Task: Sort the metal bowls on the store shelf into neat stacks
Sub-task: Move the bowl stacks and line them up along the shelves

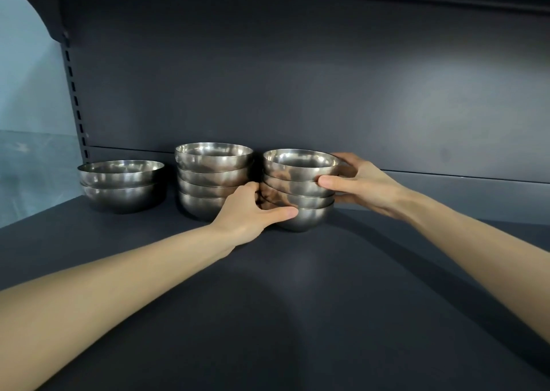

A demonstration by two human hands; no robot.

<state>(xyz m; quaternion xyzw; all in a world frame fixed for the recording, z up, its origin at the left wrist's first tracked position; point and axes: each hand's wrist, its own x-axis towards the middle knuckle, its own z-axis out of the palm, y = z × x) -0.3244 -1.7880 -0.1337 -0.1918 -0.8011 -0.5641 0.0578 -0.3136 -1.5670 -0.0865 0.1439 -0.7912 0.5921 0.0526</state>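
Both hands grip the right stack (299, 188) of four nested steel bowls on the shelf (297, 301), left hand (253, 212) low, right hand (360, 182) high, fingers curled round it; probably light, rigid, slick, best clasped at the sides below the rims.

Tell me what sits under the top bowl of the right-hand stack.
Three more round silver metal bowls nest under that top bowl, only outer walls showing; their insides are covered. Left hand and right hand grip them.
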